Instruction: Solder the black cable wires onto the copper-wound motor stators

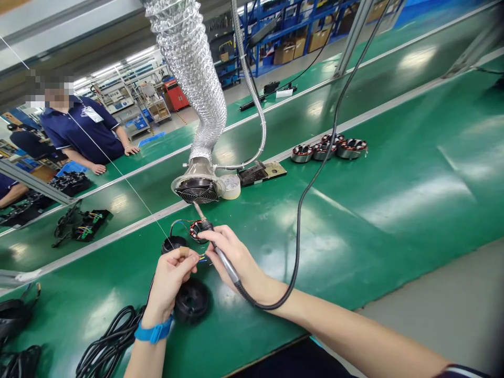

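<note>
As I watch from my remote station, the left hand (pixel 171 281) pinches thin coloured wires (pixel 201 258) between its fingertips, while the right hand (pixel 232 260) closes around a slim soldering iron (pixel 225 264), its tip angled toward a fume extractor hood (pixel 196 185). Just beyond the hands, a small stator (pixel 196 231) with copper and red windings lies on the green table (pixel 354 236) beside a round black housing (pixel 174 244). A second black housing (pixel 191 300) sits nearer me.
</note>
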Demonstrator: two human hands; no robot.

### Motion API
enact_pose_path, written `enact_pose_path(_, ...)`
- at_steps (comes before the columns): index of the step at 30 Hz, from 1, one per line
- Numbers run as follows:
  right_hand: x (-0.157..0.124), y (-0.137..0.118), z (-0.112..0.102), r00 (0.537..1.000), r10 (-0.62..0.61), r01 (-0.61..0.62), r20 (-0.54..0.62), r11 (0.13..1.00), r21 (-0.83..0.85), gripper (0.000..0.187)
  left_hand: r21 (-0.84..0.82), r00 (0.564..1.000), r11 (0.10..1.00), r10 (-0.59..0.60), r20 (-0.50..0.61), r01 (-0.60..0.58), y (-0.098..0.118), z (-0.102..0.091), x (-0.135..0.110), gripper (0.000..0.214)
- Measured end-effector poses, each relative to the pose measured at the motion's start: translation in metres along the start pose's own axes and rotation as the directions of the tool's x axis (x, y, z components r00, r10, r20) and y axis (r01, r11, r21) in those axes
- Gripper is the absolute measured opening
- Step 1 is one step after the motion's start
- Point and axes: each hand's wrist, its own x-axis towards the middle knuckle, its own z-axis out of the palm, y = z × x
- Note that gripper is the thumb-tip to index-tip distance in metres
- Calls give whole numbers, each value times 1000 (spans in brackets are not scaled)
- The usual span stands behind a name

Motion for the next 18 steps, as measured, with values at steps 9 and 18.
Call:
enact_pose_path(9,-4,-1,-41,977,160,-153,-142,986,60,16,94,998,995,-9,-62,15,4,2,12,32)
enact_pose_path(18,-3,-5,-35,999,31,-30,-20,999,37,18,144,998,989,-8,-69,18,3,1,14,33)
